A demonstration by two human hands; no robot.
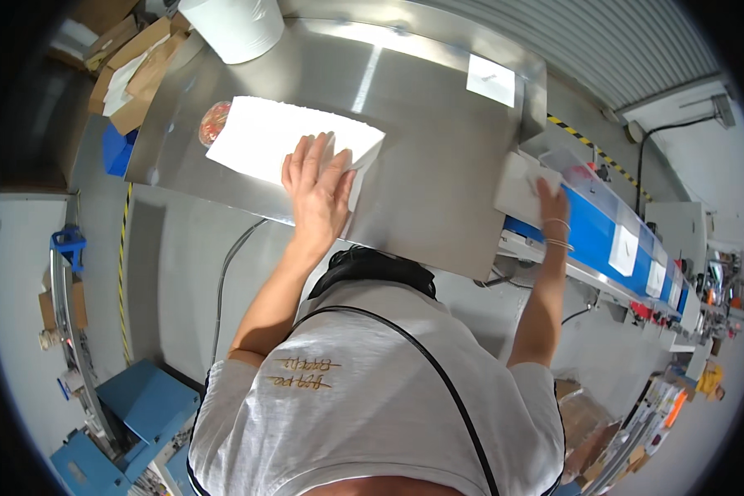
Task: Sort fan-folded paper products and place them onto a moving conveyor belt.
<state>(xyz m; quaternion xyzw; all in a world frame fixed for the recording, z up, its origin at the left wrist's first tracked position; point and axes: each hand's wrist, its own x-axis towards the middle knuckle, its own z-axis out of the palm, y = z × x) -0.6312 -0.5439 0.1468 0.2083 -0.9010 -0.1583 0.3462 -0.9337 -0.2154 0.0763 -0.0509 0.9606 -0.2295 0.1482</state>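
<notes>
A long stack of white sheets or flat packets lies on the left part of the steel table; I cannot tell which they are. My left hand rests on its right end, fingers stretched out over the edge. At the table's right edge, where the blue belt begins, my right hand has its fingers on a flat white packet. Both are smeared by motion, and the thumb is hidden. More white packets lie spaced along the blue conveyor belt.
The steel table has a raised back edge. On it are a white bucket, a round red-patterned thing beside the stack and a loose white sheet. A clear guard runs along the belt. Cardboard boxes stand left.
</notes>
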